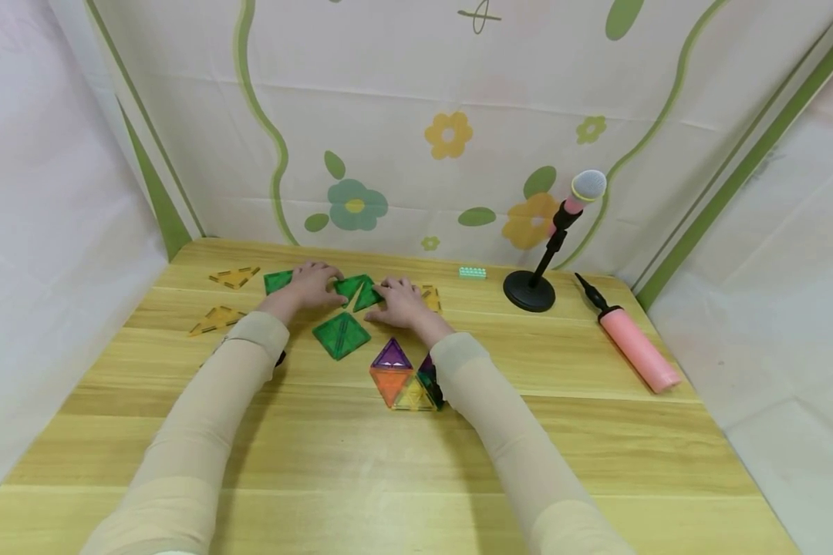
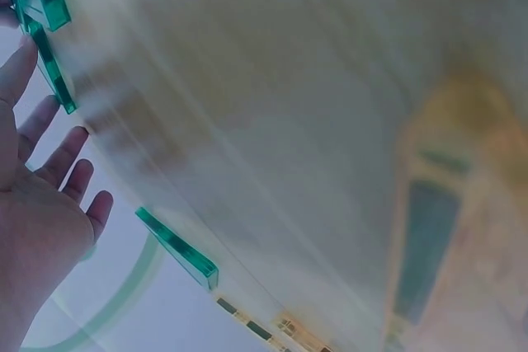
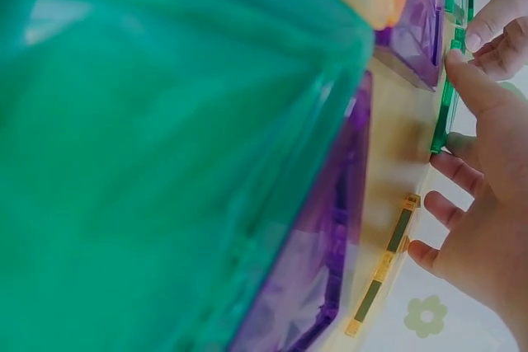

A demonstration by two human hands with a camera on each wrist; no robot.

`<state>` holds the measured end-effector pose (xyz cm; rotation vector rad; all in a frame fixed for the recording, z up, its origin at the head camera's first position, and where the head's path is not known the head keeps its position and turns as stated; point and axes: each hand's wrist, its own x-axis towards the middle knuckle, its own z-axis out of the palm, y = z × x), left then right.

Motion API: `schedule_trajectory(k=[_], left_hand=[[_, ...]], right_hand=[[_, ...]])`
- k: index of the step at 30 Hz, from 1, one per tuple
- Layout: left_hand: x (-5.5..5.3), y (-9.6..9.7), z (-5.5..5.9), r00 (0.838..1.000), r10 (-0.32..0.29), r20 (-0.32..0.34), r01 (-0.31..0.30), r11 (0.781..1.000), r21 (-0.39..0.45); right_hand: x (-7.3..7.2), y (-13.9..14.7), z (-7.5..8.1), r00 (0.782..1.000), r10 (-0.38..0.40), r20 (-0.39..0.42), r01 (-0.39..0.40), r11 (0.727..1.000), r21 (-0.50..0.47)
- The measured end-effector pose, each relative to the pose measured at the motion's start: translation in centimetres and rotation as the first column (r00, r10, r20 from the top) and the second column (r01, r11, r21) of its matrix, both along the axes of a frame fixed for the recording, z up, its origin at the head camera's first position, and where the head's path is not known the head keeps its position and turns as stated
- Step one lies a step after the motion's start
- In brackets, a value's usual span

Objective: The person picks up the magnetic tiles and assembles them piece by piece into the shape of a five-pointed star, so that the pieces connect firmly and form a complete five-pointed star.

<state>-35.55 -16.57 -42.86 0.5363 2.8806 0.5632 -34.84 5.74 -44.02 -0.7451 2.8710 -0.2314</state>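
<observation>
Two green triangular magnetic tiles lie side by side at the back of the table. My left hand (image 1: 311,285) pinches the left green tile (image 1: 348,287) between thumb and index finger, its other fingers spread in the left wrist view. With thumb and index finger, my right hand (image 1: 399,303) grips the ends of the right green tile (image 3: 446,113). A narrow wedge gap shows between these tiles. Just in front lie two more green triangles joined as a diamond (image 1: 342,335). Another green tile (image 2: 180,249) is beyond my left little finger, partly hidden by the hand in the head view.
A cluster of purple (image 1: 392,354), orange (image 1: 390,383) and yellow (image 1: 413,395) tiles stands by my right forearm. Yellow triangular frames (image 1: 234,277) lie left, another (image 1: 431,297) behind my right hand. Farther right are a mint brick (image 1: 472,273), a microphone stand (image 1: 530,290) and a pink pump (image 1: 640,348).
</observation>
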Motion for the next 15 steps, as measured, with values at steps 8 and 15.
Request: schedule_trajectory(k=[8, 15], left_hand=[[0.0, 0.3, 0.0, 1.0, -0.011, -0.012, 0.011, 1.0, -0.017], [0.1, -2.0, 0.3, 1.0, -0.002, -0.014, 0.003, 1.0, 0.026]], right_hand=[[0.1, 0.1, 0.2, 1.0, 0.019, 0.021, -0.02, 1.0, 0.012], [0.4, 0.3, 0.3, 0.999, 0.035, 0.026, -0.036, 0.999, 0.028]])
